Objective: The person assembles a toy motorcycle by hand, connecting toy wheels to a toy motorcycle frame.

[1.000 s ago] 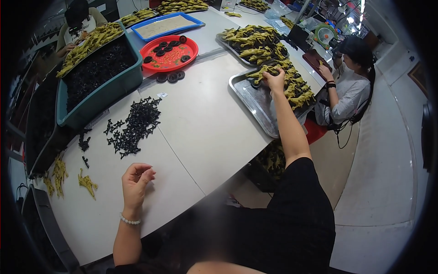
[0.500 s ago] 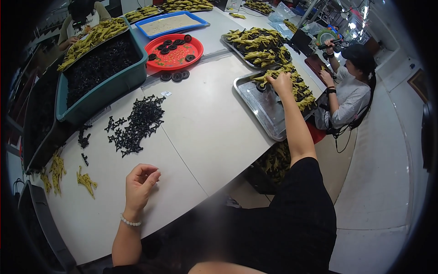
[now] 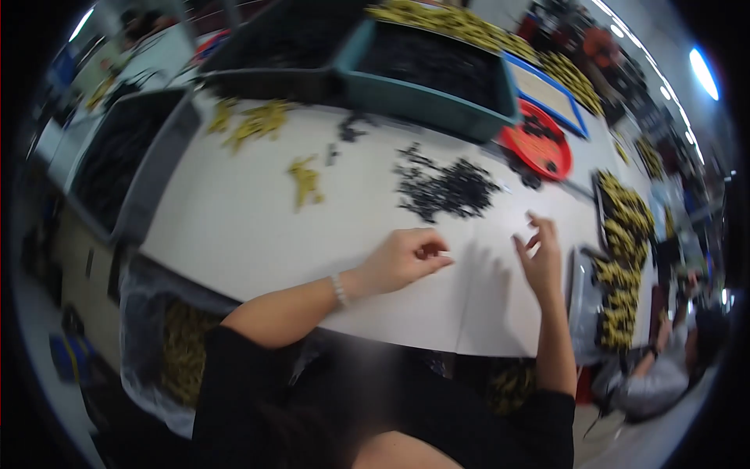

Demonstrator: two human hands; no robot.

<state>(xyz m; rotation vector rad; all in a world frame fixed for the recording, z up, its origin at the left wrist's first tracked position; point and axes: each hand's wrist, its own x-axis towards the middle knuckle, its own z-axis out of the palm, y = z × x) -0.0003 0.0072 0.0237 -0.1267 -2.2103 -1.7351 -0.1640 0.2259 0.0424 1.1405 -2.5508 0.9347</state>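
Note:
Over the white table, my left hand [image 3: 402, 259] hovers with loosely curled fingers, a gap showing between thumb and fingertips and nothing visible in it. To its right my right hand [image 3: 541, 254] is raised, thumb and fingers apart, also holding nothing I can see. Just beyond both hands lies a loose pile of small black plastic parts [image 3: 461, 191]. A single yellow plastic figure piece [image 3: 305, 181] lies to the left, with several more yellow pieces [image 3: 262, 123] behind it. At the right edge stands a metal tray [image 3: 582, 301] with rows of yellow-and-black assemblies [image 3: 621, 301].
A teal bin [image 3: 426, 102] full of black parts stands at the back, beside a round red tray [image 3: 566, 160] and a blue-rimmed tray [image 3: 580, 117]. Grey bin [image 3: 156, 168] at left; bag-lined container [image 3: 137, 336] below the table edge. A person [image 3: 644, 383] sits at right.
My right hand has left the metal tray and come back over the table near my left hand. The view has swung left, and the picture is blurred.

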